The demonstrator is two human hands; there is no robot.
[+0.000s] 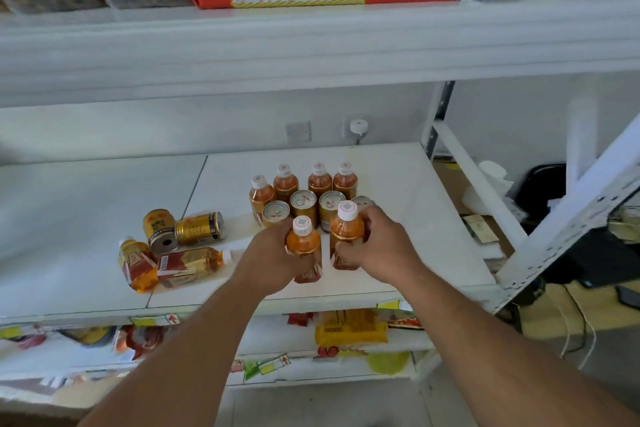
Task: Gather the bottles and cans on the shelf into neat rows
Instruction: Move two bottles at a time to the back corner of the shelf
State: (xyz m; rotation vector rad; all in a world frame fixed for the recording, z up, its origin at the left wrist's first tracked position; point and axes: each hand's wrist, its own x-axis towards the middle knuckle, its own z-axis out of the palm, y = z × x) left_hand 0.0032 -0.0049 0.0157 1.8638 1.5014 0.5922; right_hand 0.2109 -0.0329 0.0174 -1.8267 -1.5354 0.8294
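Two upright orange bottles stand at the front of the white shelf (415, 184), side by side: the left hand (273, 258) has its fingers wrapped around the left bottle (304, 246), the right hand (379, 246) has its fingers closed around the right bottle (346, 232). Just behind them stands a row of cans (303, 205), then a row of four bottles (319, 180). Well to the left, two tipped cans (199, 227) and two fallen bottles (190, 263) lie in a loose heap.
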